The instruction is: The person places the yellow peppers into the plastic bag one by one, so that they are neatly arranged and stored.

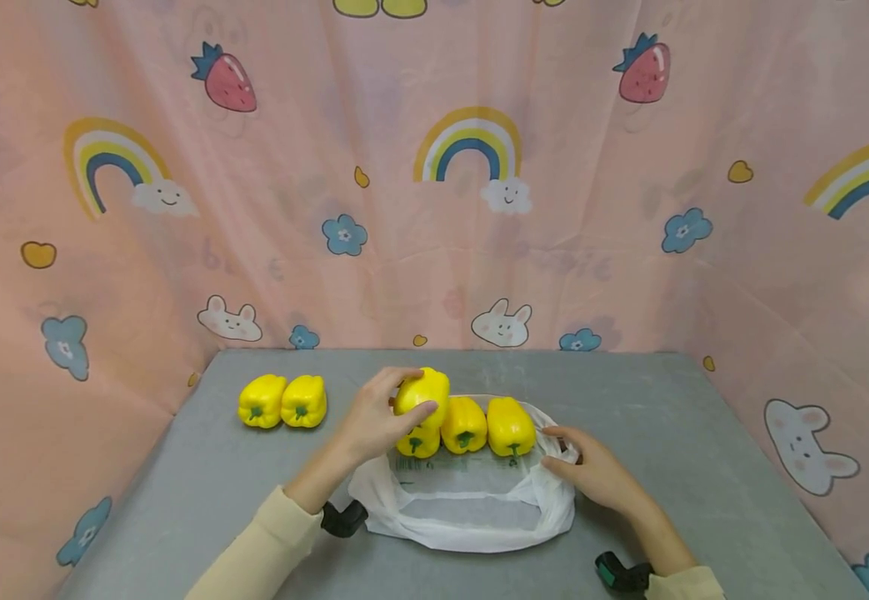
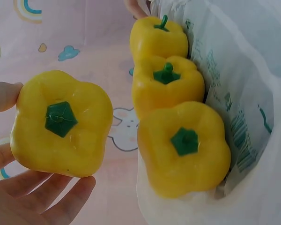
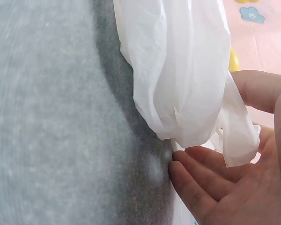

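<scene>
A yellow bell pepper (image 1: pixel 423 395) with a green stem is in my left hand (image 1: pixel 382 421), gripped between thumb and fingers. It is raised over the back left of a white plastic bag (image 1: pixel 471 533) with a wide mouth. Three more yellow peppers stand in a row along the bag's back side, and the left wrist view shows the nearest one (image 2: pixel 185 150) just beside the held one. At the bag's right rim is my right hand (image 1: pixel 591 471), its thumb and fingers spread around the loose plastic (image 3: pixel 182 84) and touching it.
Two yellow bell peppers (image 1: pixel 282 402) sit side by side at the back left of the grey table (image 1: pixel 202 483). A pink patterned curtain (image 1: pixel 471 250) rises behind the table and along both sides. Green print shows on the bag's inner wall.
</scene>
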Tool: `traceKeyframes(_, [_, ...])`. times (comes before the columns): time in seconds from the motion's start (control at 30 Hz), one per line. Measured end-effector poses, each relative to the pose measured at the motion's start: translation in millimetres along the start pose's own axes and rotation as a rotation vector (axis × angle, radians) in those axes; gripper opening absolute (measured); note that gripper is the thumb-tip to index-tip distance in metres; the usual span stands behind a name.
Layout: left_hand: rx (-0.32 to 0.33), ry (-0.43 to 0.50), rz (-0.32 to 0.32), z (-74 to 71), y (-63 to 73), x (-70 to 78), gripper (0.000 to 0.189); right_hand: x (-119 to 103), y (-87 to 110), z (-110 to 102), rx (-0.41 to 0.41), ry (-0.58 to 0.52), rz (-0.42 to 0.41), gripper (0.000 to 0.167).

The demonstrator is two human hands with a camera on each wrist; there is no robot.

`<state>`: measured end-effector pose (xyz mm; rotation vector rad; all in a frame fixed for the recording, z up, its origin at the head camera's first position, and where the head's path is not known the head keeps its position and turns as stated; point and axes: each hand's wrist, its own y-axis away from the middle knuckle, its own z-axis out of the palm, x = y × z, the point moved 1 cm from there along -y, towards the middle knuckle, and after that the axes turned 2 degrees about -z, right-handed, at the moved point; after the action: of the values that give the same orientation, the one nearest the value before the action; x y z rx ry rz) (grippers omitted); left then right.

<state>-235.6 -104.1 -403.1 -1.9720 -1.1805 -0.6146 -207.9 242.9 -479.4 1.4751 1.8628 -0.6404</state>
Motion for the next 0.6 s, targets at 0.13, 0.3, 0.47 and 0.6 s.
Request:
traceKeyframes(0.13, [-0.018, 0.016, 0.004, 6.6, 2.3, 5.8, 0.049, 1, 0.2, 0, -0.001, 0.002, 0.008, 0.056])
traceKeyframes(0.3, [-0.032, 0.041, 0.018, 15.9, 4.1, 10.6, 0.048, 2, -0.1, 0, 0.006, 0.001, -0.003, 0.056])
traceKeyframes(0.47, [-0.061, 0.037, 0.030, 26.4, 8.4, 13.3, 0.050, 3, -1.2, 0, 0.005, -0.006, -0.010, 0.056])
traceKeyframes(0.6, [-0.073, 0.023, 0.061, 35.2, 12.7, 14.2, 0.049, 3, -1.8, 1, 0.004, 0.007, -0.007, 0.056])
